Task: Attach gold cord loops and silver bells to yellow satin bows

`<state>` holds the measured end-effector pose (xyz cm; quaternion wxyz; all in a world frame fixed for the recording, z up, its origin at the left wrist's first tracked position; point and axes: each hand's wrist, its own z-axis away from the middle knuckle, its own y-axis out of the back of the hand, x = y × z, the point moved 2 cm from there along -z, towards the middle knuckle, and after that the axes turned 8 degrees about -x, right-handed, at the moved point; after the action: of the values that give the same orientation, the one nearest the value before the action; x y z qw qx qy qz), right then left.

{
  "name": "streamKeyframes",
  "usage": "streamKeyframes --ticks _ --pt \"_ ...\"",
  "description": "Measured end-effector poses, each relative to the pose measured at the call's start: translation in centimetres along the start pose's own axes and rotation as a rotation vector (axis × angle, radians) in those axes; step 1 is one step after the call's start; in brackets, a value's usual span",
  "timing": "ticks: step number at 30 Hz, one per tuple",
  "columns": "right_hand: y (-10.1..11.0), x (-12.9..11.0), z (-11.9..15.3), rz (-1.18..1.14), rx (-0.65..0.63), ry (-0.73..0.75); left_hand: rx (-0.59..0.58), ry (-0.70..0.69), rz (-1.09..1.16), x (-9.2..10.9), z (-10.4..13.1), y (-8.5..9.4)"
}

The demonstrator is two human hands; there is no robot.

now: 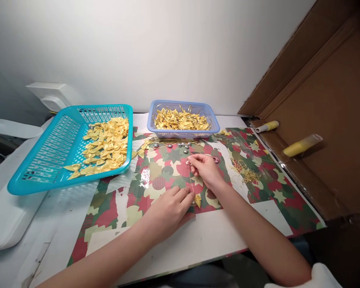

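Observation:
My left hand (174, 206) rests low over the patterned sheet, its fingers closed on a yellow ribbon bow (198, 201) whose loop sticks out past the fingertips. Farther up, my right hand (204, 168) pinches the upper end of a thin pale thread (191, 178). That thread runs down, looking taut, to the bow at my left fingers. A small pinkish tool handle (216, 159) shows just beyond my right hand; the rest of it is hidden. Several small silvery beads (185, 151) lie on the sheet past my hands.
A turquoise basket (48, 156) of yellow bows stands at the left. A blue basket (182, 133) with tied bows is at the back. Gold wires (174, 141) lie before it. Yellow clippings (245, 171) are at the right, near a cardboard wall (326, 100) with two yellow tubes (301, 146).

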<state>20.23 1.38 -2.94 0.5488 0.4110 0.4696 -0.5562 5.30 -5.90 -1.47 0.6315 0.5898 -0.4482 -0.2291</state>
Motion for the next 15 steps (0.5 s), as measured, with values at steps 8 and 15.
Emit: streamKeyframes --ticks 8,15 --pt "-2.0 -1.7 -2.5 0.407 -0.021 -0.037 0.058 0.091 0.002 -0.7 0.2 0.2" --pt "-2.9 -4.3 -4.2 1.040 0.108 0.173 0.128 0.097 0.004 -1.2 0.0 0.5"
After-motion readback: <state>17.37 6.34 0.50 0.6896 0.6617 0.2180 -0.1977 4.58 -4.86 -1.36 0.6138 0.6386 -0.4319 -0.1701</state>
